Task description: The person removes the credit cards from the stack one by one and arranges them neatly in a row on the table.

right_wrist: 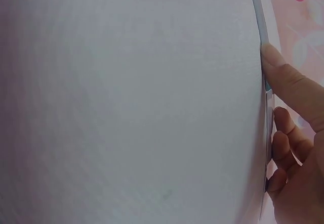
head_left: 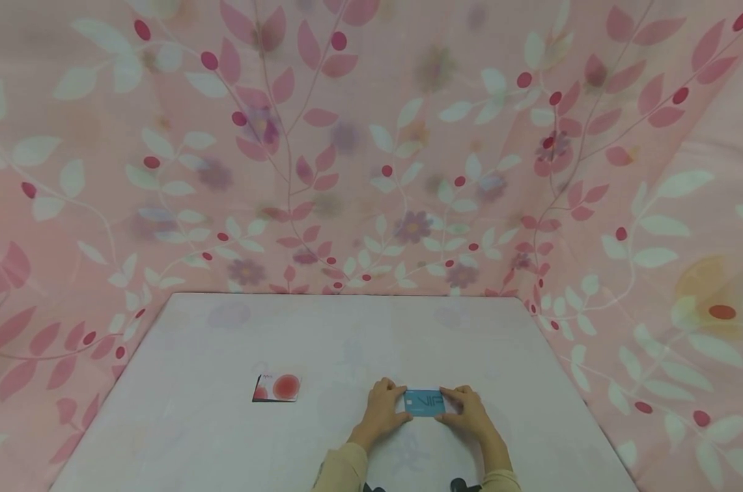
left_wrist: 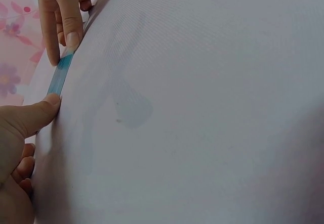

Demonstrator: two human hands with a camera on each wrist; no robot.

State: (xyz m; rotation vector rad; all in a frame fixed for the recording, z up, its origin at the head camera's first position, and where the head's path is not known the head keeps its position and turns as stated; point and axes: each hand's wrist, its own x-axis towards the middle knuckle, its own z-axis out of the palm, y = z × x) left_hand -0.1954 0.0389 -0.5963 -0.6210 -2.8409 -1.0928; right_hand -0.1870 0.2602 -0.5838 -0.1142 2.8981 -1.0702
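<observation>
A blue card (head_left: pixel 425 403) with "VIP" lettering and a small chip-like square lies flat, close over the white table, in the head view. My left hand (head_left: pixel 383 411) pinches its left end between thumb and fingers. At the opposite end my right hand (head_left: pixel 468 411) pinches it the same way. Seen from the left wrist, the card (left_wrist: pixel 61 75) appears nearly edge-on between both hands. The right wrist view catches only a thin strip of the card (right_wrist: pixel 260 19), with the right thumb (right_wrist: pixel 283 72) against its edge.
On the white table (head_left: pixel 224 342), left of the hands, lies a white card (head_left: pixel 278 387) with red circles and a dark edge beneath it. Pink leaf-patterned cloth (head_left: pixel 371 137) surrounds the table at the back and sides. Dark objects (head_left: pixel 460 485) show near the wrists.
</observation>
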